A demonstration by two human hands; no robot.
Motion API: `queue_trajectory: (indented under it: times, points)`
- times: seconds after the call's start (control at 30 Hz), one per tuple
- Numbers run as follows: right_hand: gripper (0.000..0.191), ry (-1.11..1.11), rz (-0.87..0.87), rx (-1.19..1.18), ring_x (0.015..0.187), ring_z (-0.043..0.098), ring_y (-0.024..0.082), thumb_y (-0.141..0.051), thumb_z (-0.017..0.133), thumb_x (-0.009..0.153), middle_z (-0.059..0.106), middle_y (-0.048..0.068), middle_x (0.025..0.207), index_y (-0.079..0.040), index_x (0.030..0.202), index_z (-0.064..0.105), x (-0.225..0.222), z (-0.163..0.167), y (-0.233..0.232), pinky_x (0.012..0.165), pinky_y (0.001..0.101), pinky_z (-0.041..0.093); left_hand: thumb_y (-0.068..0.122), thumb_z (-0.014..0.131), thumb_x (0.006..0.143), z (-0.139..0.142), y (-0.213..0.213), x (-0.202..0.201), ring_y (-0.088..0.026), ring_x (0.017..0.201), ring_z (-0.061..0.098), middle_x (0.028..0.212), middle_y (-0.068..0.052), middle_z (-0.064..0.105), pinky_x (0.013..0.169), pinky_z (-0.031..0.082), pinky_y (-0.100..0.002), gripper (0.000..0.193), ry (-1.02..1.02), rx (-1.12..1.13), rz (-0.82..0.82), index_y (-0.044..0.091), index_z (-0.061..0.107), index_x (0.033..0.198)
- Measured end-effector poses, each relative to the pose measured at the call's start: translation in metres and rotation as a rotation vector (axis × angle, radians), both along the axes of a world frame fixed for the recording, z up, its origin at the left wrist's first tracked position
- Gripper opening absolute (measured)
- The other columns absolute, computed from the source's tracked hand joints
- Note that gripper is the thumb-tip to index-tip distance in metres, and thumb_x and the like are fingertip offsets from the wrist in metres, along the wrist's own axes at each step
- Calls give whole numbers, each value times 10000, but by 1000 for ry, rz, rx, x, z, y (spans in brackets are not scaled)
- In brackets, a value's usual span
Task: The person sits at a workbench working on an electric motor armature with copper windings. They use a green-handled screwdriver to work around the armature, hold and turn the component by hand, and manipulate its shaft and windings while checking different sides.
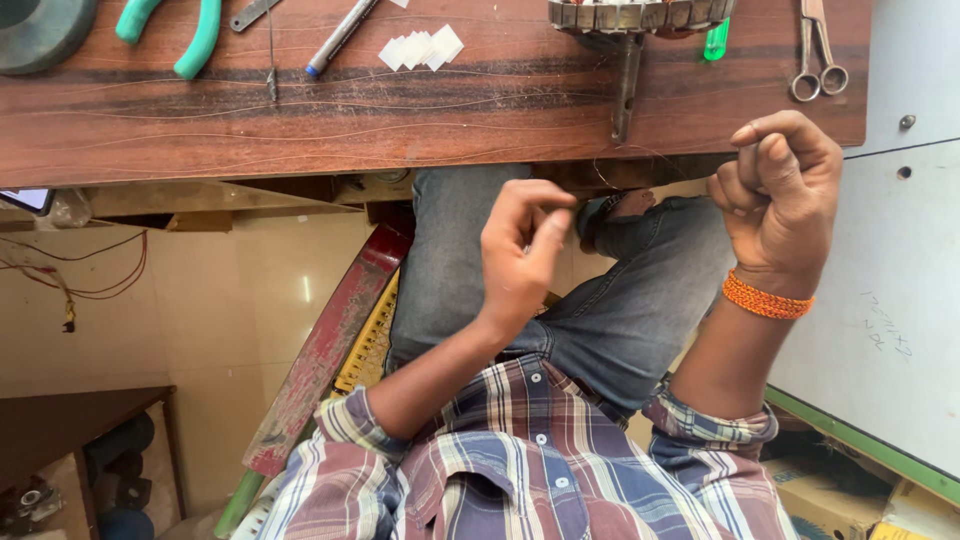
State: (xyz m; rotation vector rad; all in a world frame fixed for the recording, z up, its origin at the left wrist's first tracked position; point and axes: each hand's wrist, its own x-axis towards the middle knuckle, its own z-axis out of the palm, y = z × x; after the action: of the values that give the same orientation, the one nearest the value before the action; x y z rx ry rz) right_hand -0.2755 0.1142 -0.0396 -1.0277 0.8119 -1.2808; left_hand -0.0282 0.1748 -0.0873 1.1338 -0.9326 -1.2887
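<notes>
My left hand (520, 255) hovers over my lap below the table edge, thumb pinched against the fingertips. My right hand (780, 185), with an orange thread band at the wrist, is closed in a fist at the table's right corner. A very thin copper wire (640, 152) runs along the table edge between the two hands and seems to end in both; it is hard to see inside the fingers. Above it, a round metal motor core (640, 15) on a stem stands on the wooden table (450, 120).
On the table lie green-handled pliers (190, 35), a pen (340, 35), small white paper slips (420, 48), scissors (818, 50), a dark round part (40, 30) and loose thin wires. A white panel (890, 300) stands at the right. Red wires (100, 270) hang at the left.
</notes>
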Motion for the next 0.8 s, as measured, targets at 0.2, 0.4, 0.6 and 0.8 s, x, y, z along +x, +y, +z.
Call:
queue_trajectory:
  times: [0.2,0.4,0.6,0.8]
  points:
    - [320,-32,25,-29,475,241,24,-273,686,1145,320,-51,610,31,1079,610,0,3,-12,485,216,209,108,722,833,-42,-27,-27,-137,956,675,1411,-20,471,720,556,-255,730,476,143,-79,130,310,1435]
    - [327,0,16,-53,478,247,32,-280,689,1142,326,-46,610,34,1090,614,-1,10,-12,492,217,221,207,588,1123,-58,-27,-47,-87,820,638,914,-40,700,757,519,-238,253,239,-13,-313,29,716,1250]
    - [322,86,-31,-16,477,258,30,-256,693,1145,332,-47,614,46,1062,622,-5,9,-12,480,214,216,222,600,1006,-66,5,-45,-146,642,674,687,-71,690,614,507,-302,252,-267,37,-604,132,751,1187]
    - [300,200,-44,8,487,287,26,-242,706,1120,383,-56,631,49,1087,641,5,8,-15,476,216,215,235,663,919,-47,9,-44,-347,779,709,893,-144,730,635,536,-465,287,-830,-304,-452,139,752,1174]
